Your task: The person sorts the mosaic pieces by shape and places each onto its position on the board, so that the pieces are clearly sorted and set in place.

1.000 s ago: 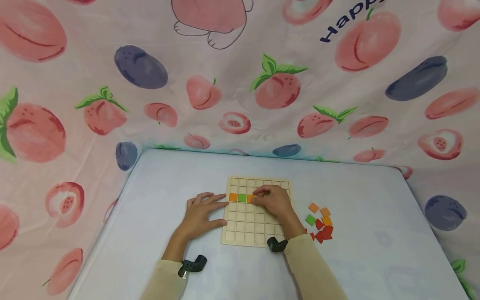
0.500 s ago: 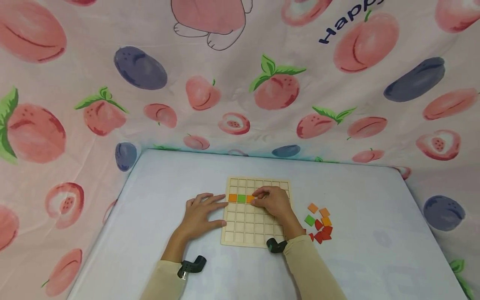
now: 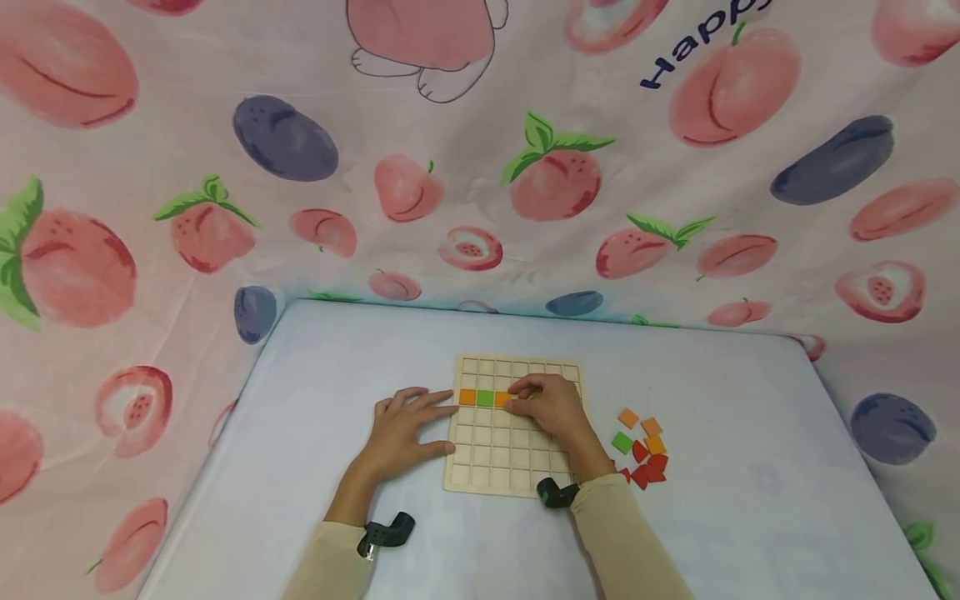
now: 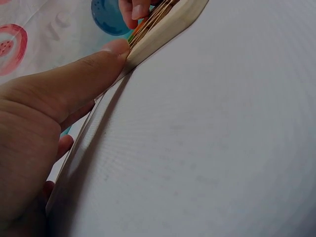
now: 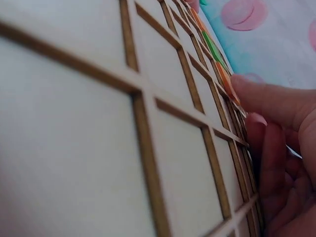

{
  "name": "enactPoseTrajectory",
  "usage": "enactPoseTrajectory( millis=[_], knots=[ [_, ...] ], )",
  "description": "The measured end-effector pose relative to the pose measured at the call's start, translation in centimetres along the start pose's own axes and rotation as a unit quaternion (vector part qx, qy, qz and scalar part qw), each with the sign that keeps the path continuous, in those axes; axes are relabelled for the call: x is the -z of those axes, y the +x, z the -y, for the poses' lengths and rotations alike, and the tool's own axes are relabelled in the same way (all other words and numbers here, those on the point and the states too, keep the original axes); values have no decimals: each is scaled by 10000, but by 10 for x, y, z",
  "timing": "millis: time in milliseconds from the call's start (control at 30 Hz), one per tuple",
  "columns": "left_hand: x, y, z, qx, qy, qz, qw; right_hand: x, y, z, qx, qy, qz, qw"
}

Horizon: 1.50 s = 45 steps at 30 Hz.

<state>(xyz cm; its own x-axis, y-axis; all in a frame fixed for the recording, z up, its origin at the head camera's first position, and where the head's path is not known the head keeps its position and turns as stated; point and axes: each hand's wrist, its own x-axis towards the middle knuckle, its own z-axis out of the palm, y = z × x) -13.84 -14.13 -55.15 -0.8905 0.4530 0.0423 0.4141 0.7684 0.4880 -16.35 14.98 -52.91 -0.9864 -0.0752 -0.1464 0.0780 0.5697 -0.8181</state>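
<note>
A pale wooden grid board lies on the table, with three square tiles in its third row from the top. They are an orange tile at the left, a green tile and a second orange tile. My right hand has thumb and index finger pinched at the right end of that second orange tile; the thumb meets the tile's edge in the right wrist view. Spread along the board's left side, the fingers and thumb of my left hand touch its edge. In the left wrist view the thumb rests against the board's rim.
Right of the board lie loose pieces: several orange squares, a green square and several red pieces with curved edges. The white-covered table ends at a fruit-print cloth behind.
</note>
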Motion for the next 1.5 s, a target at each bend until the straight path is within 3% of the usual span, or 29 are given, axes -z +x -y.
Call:
enactPoseTrajectory(
  millis=[267, 367, 467, 667, 900, 1067, 1500],
  knots=[
    [0, 2, -2, -53, -100, -118, 9999, 25, -13, -5, -204, 1146, 387, 9924],
    [0, 2, -2, -29, -83, -104, 9999, 37, -20, -9, -324, 1298, 400, 9902],
    [0, 1, -3, -50, -110, -127, 9998, 53, -28, -13, -344, 1154, 231, 9925],
    [-1, 0, -3, -82, -104, -100, 9999, 89, -45, -28, -308, 283, -467, 9980],
    [-1, 1, -4, -30, -20, -56, 10000, 122, -65, -49, -1237, -666, -986, 9852],
    [-1, 0, -5, -5, -20, -59, 10000, 132, -74, -63, -1677, -649, -1000, 9786],
    [1, -1, -2, -65, -20, -100, 9999, 132, -67, -82, -1756, -774, -461, 9803]
  ],
)
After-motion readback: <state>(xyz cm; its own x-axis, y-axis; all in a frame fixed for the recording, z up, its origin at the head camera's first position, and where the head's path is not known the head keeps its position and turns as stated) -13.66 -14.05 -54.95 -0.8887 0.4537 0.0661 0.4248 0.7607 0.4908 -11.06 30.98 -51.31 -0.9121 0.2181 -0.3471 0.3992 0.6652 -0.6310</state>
